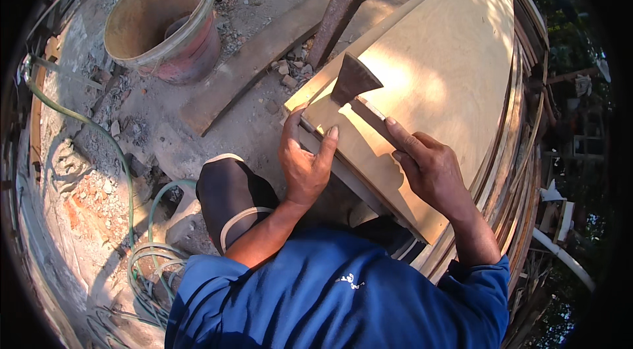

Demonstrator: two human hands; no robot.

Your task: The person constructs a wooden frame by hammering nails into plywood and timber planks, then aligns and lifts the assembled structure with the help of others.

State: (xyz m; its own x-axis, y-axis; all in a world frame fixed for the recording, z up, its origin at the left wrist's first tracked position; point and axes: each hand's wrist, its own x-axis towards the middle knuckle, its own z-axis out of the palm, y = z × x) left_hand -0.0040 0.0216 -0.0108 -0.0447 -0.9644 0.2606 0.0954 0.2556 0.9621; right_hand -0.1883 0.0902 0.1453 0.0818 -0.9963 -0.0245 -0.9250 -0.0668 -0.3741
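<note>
My right hand (pixel 432 168) is closed around the handle of a hatchet (pixel 358 80). The dark, fan-shaped hatchet head is over the near left part of a pale wooden panel (pixel 442 65), casting a shadow on it. Whether the head touches the wood I cannot tell. At the panel's left corner, just below the hatchet head, my left hand (pixel 306 168) grips the edge. Its thumb lies over the top edge, with a finger along the corner; the other fingers are partly hidden.
Left of the panel lies a long weathered plank (pixel 244 69), crossed by a rusty metal post (pixel 343 6). A dirty bucket (pixel 161 26) stands at the far left. A green hose (pixel 92 121) coils over rubble on the left. Long boards (pixel 521 171) are stacked along the right.
</note>
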